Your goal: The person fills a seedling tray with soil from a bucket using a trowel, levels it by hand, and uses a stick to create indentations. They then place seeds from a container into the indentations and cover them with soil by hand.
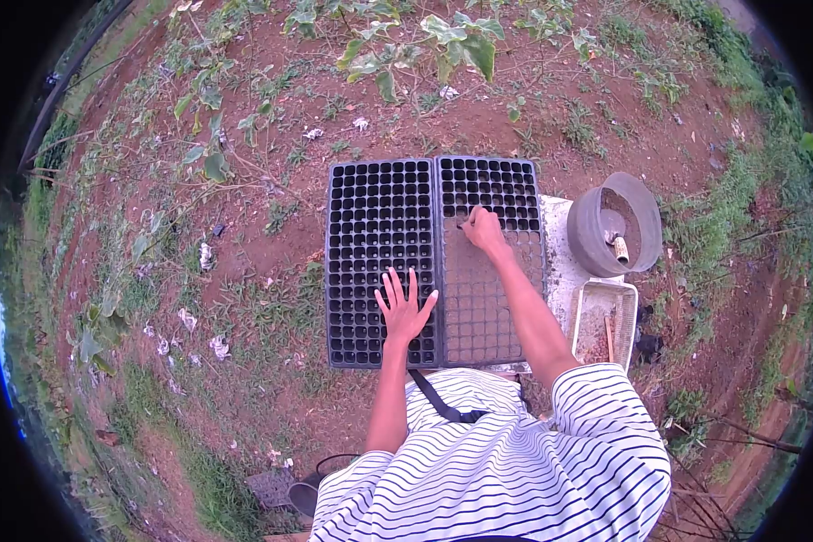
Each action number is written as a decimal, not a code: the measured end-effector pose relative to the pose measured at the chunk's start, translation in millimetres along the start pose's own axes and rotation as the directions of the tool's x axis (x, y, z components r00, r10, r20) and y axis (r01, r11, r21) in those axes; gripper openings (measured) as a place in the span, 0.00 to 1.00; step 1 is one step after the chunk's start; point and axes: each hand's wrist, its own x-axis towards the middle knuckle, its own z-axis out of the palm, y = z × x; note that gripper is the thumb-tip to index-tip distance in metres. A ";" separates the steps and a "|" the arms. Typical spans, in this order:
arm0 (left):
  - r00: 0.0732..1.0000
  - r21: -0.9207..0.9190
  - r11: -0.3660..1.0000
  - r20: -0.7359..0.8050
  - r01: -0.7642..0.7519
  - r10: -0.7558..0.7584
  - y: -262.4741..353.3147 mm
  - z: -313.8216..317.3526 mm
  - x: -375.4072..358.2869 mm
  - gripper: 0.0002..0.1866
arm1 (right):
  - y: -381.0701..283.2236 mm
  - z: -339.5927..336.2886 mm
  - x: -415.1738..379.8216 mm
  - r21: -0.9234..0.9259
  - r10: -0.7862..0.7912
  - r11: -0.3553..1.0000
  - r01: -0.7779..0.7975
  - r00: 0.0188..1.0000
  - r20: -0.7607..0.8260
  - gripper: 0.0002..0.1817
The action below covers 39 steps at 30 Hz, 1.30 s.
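Two black seedling trays lie side by side in front of me. The left tray [350,217] has bare, dark cells. In the right tray [488,176], brown soil [483,307] fills the near and middle cells, while the far rows look mostly dark. My left hand [405,316] rests on the left tray, palm down with its fingers spread, holding nothing. Over the far edge of the soil is my right hand [485,230], its fingers closed together. Something small and dark shows at its fingertips, but I cannot make out what it is.
A grey round tub [589,237] holding soil and a pale object [620,249] stands right of the trays on a whitish surface [558,230]. Nearer me, a white basket [631,321] contains a wooden stick [609,339]. Leafy plants [456,45] grow beyond the trays.
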 end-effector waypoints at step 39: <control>1.000 -0.001 1.000 -0.006 -0.001 0.001 -2.1 0.9 1.8 0.44 | 5.7 22.1 -124.6 0.156 -0.134 0.968 0.196 0.931 -0.339 0.05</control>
